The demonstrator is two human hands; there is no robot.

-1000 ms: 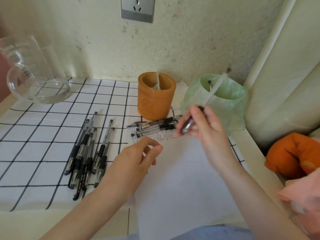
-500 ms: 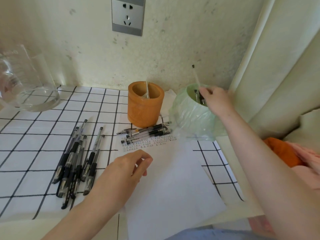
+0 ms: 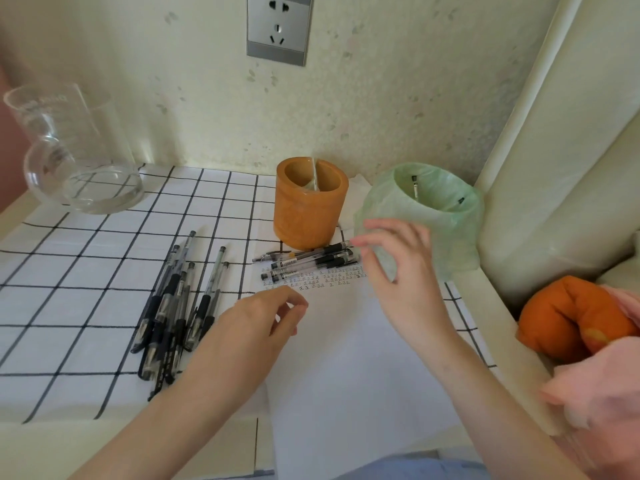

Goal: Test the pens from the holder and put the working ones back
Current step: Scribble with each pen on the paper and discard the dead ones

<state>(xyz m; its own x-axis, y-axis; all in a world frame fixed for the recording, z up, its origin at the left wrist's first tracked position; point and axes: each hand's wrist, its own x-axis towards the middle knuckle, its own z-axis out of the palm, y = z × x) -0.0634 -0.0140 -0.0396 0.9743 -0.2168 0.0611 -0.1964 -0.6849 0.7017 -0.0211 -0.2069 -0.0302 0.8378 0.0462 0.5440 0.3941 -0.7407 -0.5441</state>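
An orange pen holder point(image 3: 310, 202) stands at the back of the table. Right of it is a bin lined with a green bag point(image 3: 429, 206), with pen parts poking up inside. A few black pens point(image 3: 311, 261) lie at the top of a white sheet of paper point(image 3: 346, 358) with scribbles. Several more black pens point(image 3: 173, 306) lie in a pile on the checked cloth to the left. My right hand point(image 3: 398, 265) hovers empty, fingers spread, beside the pens at the paper's top. My left hand point(image 3: 252, 327) rests on the paper's left edge, fingers loosely curled, holding nothing.
A glass beaker point(image 3: 72, 150) stands at the back left. A wall socket point(image 3: 278, 27) is above the holder. Cream cushions point(image 3: 554, 150) rise along the right side, with an orange cloth point(image 3: 575, 317) and pink fabric point(image 3: 602, 389) at the lower right.
My right hand carried a pen to the green-lined bin, let it go there, and has come back empty toward the pens at the top of the paper. The left hand stayed put.
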